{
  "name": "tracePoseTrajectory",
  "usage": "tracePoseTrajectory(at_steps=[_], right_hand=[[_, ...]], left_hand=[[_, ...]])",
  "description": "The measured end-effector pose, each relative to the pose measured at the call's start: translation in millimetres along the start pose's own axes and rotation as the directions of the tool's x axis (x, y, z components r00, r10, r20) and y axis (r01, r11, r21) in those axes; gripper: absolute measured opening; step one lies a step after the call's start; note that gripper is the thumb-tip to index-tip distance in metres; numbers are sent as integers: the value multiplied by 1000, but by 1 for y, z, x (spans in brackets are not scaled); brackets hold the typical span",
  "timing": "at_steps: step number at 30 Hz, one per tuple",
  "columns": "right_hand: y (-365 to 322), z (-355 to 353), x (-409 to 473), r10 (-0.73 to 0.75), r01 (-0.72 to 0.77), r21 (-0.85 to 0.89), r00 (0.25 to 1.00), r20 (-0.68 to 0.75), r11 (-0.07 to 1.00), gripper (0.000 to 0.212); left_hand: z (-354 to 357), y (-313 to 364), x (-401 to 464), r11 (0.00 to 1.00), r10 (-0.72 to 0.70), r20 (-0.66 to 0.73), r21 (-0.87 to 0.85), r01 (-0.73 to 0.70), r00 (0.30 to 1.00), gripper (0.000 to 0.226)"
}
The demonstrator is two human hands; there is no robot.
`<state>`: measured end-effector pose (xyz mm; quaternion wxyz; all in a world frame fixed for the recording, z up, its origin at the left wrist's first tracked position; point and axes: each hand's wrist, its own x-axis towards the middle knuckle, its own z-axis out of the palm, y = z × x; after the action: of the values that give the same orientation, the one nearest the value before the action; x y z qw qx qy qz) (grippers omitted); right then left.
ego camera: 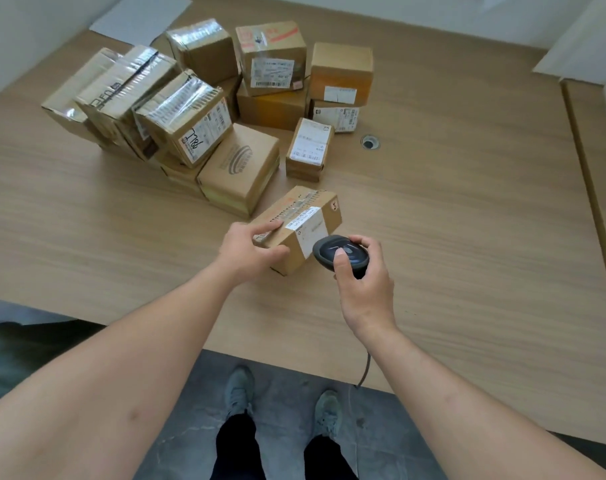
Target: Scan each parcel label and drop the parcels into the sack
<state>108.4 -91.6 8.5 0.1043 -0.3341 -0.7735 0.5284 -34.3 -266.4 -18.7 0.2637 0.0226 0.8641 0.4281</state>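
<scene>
Left hand [247, 249] curled round the near-left end of one parcel [296, 230], thumb under the front edge and fingers over the taped top, tipping and steadying it on the counter [467, 237] so the white label [310, 228] wrapping its near corner faces the reader. Right hand [362, 275] wrapped round the scanner [341, 254], thumb laid on top of its dark head, fingers closed about the body; nose of the scanner just beside the label, at about 4 o'clock from the parcel. Held that close and that angled, presumably, to put the beam square on the barcode; no beam visible, so whether the read has happened cannot be told. Cable [365, 368] trailing from under the right wrist toward 6 o'clock and over the counter edge, slack enough not to pull.

Pile [197, 109] of remaining boxes at 11 to 12 o'clock from the hands, stacked and leaning, several with labels turned toward the person, likely to ease picking the next. Grommet hole [370, 143] at 1 o'clock. Sack not in view; probably off to one side or below the counter edge. Judging by the pile, most of the job still ahead.
</scene>
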Motion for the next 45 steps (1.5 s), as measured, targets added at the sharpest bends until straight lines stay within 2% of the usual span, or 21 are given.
tracePoseTrajectory(at_steps=[3, 7, 18, 23, 30, 35, 41, 45], right_hand=[[-23, -4, -5, -61, 61, -15, 998, 22, 998, 24], [-66, -8, -15, -139, 139, -13, 990, 14, 990, 31], [-173, 4, -42, -310, 311, -16, 943, -119, 950, 41], [-197, 17, -53, -332, 328, -51, 930, -157, 943, 44], [-212, 19, -64, -369, 368, -41, 914, -168, 929, 34], [-212, 6, -67, -388, 388, -26, 913, -123, 921, 29], [-205, -20, -70, -423, 423, -13, 906, -27, 906, 33], [-199, -36, -71, -444, 444, 21, 896, 16, 896, 34]], left_hand=[[-39, 12, -9, 994, -15, 75, -104, 22, 997, 53], [-85, 36, -24, 995, 26, 128, -100, -13, 991, 46], [-187, 84, -40, 972, 231, 91, -64, -226, 969, 45], [-217, 95, -39, 958, 285, 90, -62, -280, 954, 45], [-235, 100, -61, 950, 310, 76, -69, -305, 948, 44], [-235, 95, -83, 950, 307, 7, -53, -307, 952, 45], [-221, 90, -111, 959, 276, -75, -48, -280, 958, 46], [-206, 86, -130, 958, 256, -123, -101, -269, 959, 47]])
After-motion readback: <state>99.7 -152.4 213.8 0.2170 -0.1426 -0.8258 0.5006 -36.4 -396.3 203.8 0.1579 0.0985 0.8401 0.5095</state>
